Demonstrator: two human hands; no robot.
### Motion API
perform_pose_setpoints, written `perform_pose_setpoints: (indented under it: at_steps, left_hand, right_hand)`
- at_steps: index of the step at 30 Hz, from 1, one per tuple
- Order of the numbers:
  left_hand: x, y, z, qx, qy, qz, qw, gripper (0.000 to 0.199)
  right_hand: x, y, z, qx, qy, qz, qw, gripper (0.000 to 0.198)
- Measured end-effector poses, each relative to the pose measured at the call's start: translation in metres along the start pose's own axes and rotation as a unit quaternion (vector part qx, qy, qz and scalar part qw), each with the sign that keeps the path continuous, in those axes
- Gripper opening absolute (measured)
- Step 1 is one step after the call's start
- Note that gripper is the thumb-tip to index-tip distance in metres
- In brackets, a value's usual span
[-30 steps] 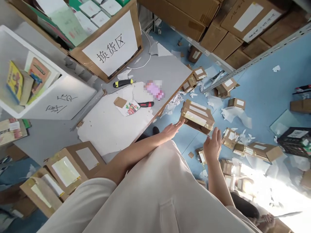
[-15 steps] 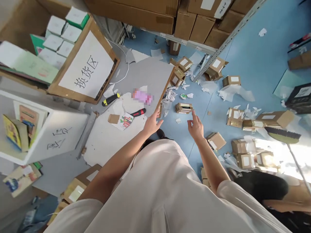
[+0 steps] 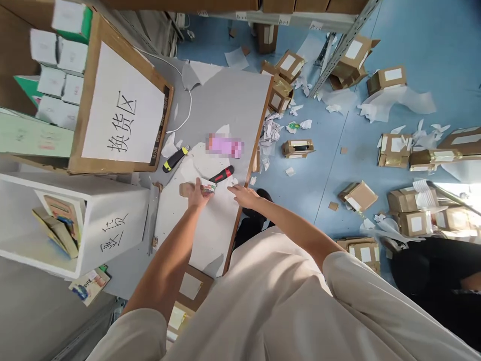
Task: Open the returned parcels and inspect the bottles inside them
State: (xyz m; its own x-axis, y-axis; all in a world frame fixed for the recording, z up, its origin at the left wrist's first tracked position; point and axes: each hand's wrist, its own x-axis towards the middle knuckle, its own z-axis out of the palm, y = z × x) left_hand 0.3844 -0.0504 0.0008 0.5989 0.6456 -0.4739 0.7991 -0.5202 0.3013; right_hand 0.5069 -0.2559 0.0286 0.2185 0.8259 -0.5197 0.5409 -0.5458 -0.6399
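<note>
On the pale table [image 3: 210, 240], my left hand [image 3: 199, 196] is closed on a crumpled scrap of paper [image 3: 208, 187] with a coloured print. A small brown cardboard piece [image 3: 185, 189] lies against that hand's left side. My right hand [image 3: 245, 197] hovers by the table's right edge with fingers stretched out and nothing visible in them. Between the hands lies a black-and-red handled cutter [image 3: 222, 174]. A yellow-and-black handled tool [image 3: 175, 159] rests farther left. Behind them sits a pink, pixelated item [image 3: 224, 145].
A labelled carton [image 3: 124, 110] of small boxes and a white bin [image 3: 112, 220] with books stand left. A metal shelf post [image 3: 343, 50] rises behind. Opened boxes [image 3: 298, 148] and torn paper [image 3: 271, 129] litter the blue floor. Someone in black [image 3: 424, 265] is at lower right.
My left hand has moved left from the table's edge and taken hold of the printed paper scrap. My right hand has come left from over the floor to the table edge.
</note>
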Motion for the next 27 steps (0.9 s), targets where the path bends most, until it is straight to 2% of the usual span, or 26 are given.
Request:
perform_pose_setpoints:
  at_steps: [3, 5, 8, 12, 15, 18, 20, 22, 24, 27]
  left_hand:
    - [0.002, -0.005, 0.008, -0.045, 0.014, 0.015, 0.999, 0.042]
    - [-0.002, -0.008, 0.012, -0.052, 0.035, -0.008, 0.998, 0.025]
    - [-0.011, -0.012, 0.013, -0.087, 0.086, -0.061, 0.991, 0.021]
    - [-0.023, -0.005, 0.001, -0.133, 0.221, -0.1, 0.961, 0.018]
    - [-0.035, 0.014, -0.013, -0.156, 0.283, -0.078, 0.943, 0.019]
    - [-0.052, 0.046, -0.019, -0.224, 0.321, -0.012, 0.92, 0.016]
    - [-0.063, 0.073, -0.012, -0.282, 0.289, 0.037, 0.914, 0.015]
    - [-0.073, 0.101, 0.001, -0.356, 0.202, 0.07, 0.91, 0.019]
    - [-0.079, 0.129, 0.019, -0.426, 0.111, 0.09, 0.893, 0.018]
    - [-0.084, 0.167, 0.042, -0.471, -0.033, 0.098, 0.876, 0.015]
  right_hand:
    - [-0.004, 0.004, 0.011, 0.04, 0.019, 0.01, 0.999, 0.055]
    - [-0.01, 0.011, 0.015, 0.066, 0.043, 0.02, 0.997, 0.053]
    - [-0.019, 0.022, 0.017, 0.113, 0.089, 0.04, 0.989, 0.05]
    - [-0.026, 0.03, 0.019, 0.215, 0.165, 0.081, 0.959, 0.045]
    - [-0.029, 0.028, 0.02, 0.321, 0.203, 0.077, 0.922, 0.048]
    - [-0.03, 0.018, 0.018, 0.429, 0.217, 0.029, 0.876, 0.069]
    - [-0.031, 0.01, 0.013, 0.498, 0.218, 0.011, 0.839, 0.087]
    - [-0.035, 0.006, 0.006, 0.559, 0.228, -0.005, 0.797, 0.099]
    - [-0.048, 0.008, -0.002, 0.585, 0.269, -0.024, 0.765, 0.099]
    - [-0.082, 0.029, -0.01, 0.547, 0.355, -0.021, 0.758, 0.092]
